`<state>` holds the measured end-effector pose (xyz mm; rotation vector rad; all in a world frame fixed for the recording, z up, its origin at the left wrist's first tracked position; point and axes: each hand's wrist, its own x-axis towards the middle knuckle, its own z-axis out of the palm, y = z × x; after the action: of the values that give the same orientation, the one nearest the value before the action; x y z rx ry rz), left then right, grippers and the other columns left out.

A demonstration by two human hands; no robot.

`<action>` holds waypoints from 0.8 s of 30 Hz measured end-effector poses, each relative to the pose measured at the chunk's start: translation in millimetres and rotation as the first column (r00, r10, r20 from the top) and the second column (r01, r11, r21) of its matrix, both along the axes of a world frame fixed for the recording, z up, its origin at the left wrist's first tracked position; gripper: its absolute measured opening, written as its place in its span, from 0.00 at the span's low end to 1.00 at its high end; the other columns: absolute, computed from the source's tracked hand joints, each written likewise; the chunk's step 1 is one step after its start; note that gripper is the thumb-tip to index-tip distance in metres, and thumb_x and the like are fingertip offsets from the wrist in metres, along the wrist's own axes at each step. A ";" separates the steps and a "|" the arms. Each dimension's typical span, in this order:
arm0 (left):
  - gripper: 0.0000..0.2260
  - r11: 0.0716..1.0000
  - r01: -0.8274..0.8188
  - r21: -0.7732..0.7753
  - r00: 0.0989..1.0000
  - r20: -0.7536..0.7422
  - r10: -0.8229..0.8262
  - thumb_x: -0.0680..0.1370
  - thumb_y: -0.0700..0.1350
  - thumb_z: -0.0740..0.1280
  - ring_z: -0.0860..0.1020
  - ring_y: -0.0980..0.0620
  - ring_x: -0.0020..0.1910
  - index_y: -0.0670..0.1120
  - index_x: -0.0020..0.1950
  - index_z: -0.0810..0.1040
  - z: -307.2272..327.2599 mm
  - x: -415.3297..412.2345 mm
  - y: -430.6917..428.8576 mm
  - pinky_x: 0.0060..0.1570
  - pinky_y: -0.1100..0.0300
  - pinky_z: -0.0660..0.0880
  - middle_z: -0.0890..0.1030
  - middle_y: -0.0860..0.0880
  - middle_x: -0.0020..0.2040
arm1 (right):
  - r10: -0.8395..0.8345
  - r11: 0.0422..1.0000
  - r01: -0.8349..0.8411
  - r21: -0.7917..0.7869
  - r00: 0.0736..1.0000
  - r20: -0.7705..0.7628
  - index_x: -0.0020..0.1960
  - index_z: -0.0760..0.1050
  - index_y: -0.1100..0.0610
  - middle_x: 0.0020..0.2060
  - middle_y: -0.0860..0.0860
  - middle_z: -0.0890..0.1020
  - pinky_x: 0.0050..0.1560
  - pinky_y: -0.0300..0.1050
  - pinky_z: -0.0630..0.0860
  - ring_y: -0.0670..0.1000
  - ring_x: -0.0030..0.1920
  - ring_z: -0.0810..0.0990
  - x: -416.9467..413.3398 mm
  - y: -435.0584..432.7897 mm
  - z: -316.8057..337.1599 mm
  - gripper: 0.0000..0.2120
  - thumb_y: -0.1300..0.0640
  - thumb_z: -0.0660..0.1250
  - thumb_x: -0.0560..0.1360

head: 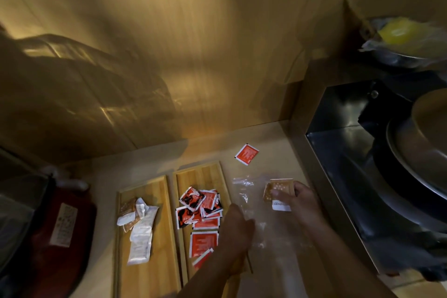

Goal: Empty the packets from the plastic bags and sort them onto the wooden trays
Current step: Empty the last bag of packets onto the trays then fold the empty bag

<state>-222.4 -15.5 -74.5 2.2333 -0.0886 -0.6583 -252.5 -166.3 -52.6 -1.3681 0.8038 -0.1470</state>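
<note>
Right hand (pixel 298 197): pinches tan packet (pixel 278 191) just right of clear bag (pixel 251 203).
Left hand (pixel 238 222): presses on bag; grip cannot be told.
Destination: left tray (pixel 154 271), holding tan packets, lies beyond red-packet tray (pixel 200 174), leftward.
Stray: red packet (pixel 246 153), loose behind bag.

Two wooden trays lie side by side: left tray (pixel 147 261) holds tan-and-white packets (pixel 136 222), right tray (pixel 200 176) red ones (pixel 202 213). At three o'clock, a crumpled clear bag (pixel 251 201); one red packet (pixel 246 153) at one o'clock.

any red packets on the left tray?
No. The left tray holds only white and tan packets; the red packets lie on the right tray.
</note>
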 end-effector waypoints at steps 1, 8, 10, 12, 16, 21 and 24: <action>0.08 0.998 -0.051 -0.035 0.998 0.037 0.052 0.77 0.42 0.63 0.77 0.49 0.46 0.43 0.55 0.71 4.1 -3.1 0.9 0.39 0.62 0.72 0.78 0.45 0.50 | 0.026 1.000 -0.026 0.016 1.000 -0.002 0.46 0.79 0.62 0.37 0.54 0.82 0.29 0.33 0.77 0.47 0.33 0.81 -0.7 3.2 1.7 0.08 0.67 0.71 0.68; 0.15 0.796 -0.354 -0.491 0.917 -0.351 0.191 0.77 0.50 0.65 0.79 0.55 0.46 0.44 0.59 0.73 39.3 0.6 11.0 0.38 0.65 0.76 0.79 0.47 0.51 | 0.271 0.941 -0.278 0.190 0.960 0.063 0.51 0.78 0.65 0.40 0.57 0.83 0.34 0.38 0.79 0.50 0.35 0.82 -1.7 20.0 10.4 0.11 0.68 0.69 0.69; 0.17 0.798 -0.371 -0.474 0.875 -0.467 0.129 0.74 0.51 0.68 0.80 0.51 0.48 0.44 0.59 0.73 38.6 4.3 16.4 0.42 0.59 0.78 0.80 0.46 0.53 | 0.337 0.913 -0.350 0.209 0.937 0.097 0.49 0.78 0.66 0.36 0.55 0.83 0.33 0.37 0.79 0.49 0.34 0.82 0.5 24.2 8.9 0.10 0.70 0.68 0.68; 0.13 0.775 -0.396 -0.492 0.853 -0.509 0.113 0.73 0.48 0.71 0.81 0.51 0.44 0.43 0.52 0.76 36.7 5.6 21.5 0.41 0.55 0.79 0.81 0.45 0.47 | 0.416 0.881 -0.434 0.188 0.900 0.128 0.44 0.78 0.64 0.33 0.53 0.84 0.33 0.38 0.78 0.50 0.34 0.82 3.6 28.0 6.6 0.09 0.72 0.70 0.66; 0.05 0.714 -0.473 -0.516 0.827 -0.539 0.158 0.72 0.40 0.71 0.82 0.54 0.32 0.43 0.42 0.76 34.5 6.4 30.4 0.34 0.57 0.80 0.81 0.47 0.35 | 0.536 0.824 -0.547 0.144 0.837 0.115 0.42 0.77 0.63 0.33 0.54 0.83 0.32 0.40 0.78 0.50 0.33 0.82 9.8 33.0 0.9 0.10 0.75 0.70 0.65; 0.04 0.688 -0.520 -0.506 0.827 -0.501 0.256 0.72 0.36 0.70 0.81 0.52 0.30 0.40 0.40 0.75 36.4 10.5 36.9 0.28 0.61 0.79 0.81 0.44 0.34 | 0.578 0.811 -0.583 0.036 0.810 0.099 0.43 0.76 0.61 0.36 0.53 0.83 0.35 0.38 0.77 0.47 0.34 0.82 19.9 41.2 1.3 0.09 0.70 0.72 0.66; 0.03 0.656 -0.555 -0.511 0.823 -0.450 0.346 0.74 0.36 0.68 0.82 0.52 0.30 0.40 0.40 0.75 40.8 13.6 45.0 0.28 0.61 0.79 0.82 0.44 0.36 | 0.449 0.893 -0.448 -0.037 0.891 0.061 0.45 0.74 0.58 0.40 0.55 0.81 0.36 0.40 0.78 0.48 0.36 0.81 29.8 43.9 -4.2 0.06 0.63 0.71 0.70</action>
<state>-208.8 29.4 -33.7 1.3883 0.3700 -0.5791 -222.8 -122.4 -56.9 -1.5267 0.4113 0.1612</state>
